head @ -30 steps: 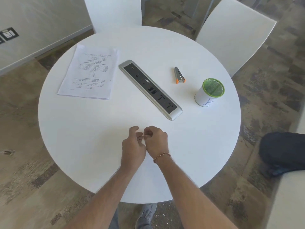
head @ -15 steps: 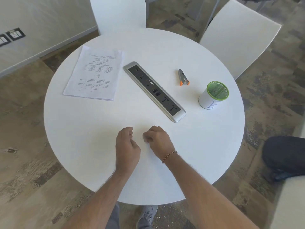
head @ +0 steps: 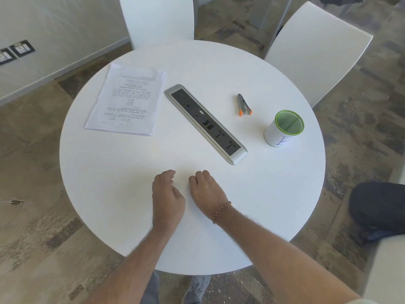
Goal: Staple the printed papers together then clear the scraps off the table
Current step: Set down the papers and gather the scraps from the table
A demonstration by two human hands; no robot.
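Printed papers (head: 128, 99) lie in a loose stack near the far left edge of the round white desk (head: 114, 194), the text facing away from the viewer. A small stapler with orange tips (head: 243, 104) lies toward the far right, well apart from the papers, with a long silver power strip (head: 206, 123) set diagonally between them across the middle. Farther right, near the desk's right edge, stands a white cup with a green mesh rim (head: 283, 128). Both of the person's hands rest near the front edge, close to each other but not touching. The left hand (head: 167, 194) has its fingers loosely curled; the right hand (head: 206, 190), with a beaded bracelet (head: 221, 211) on its wrist, is curled knuckles-up. Whether either hand pinches a scrap cannot be told, since the fingertips are tucked under and no scrap shows against the white surface. The papers appear not yet stapled, so the step in hand is probably to fetch the stapler and the stack. To do it well, square the sheets by tapping their edges on the desk, hold one corner flat with one hand, and press the stapler firmly and straight so that all pages are caught. White chairs (head: 315, 47) stand beyond the far edge.
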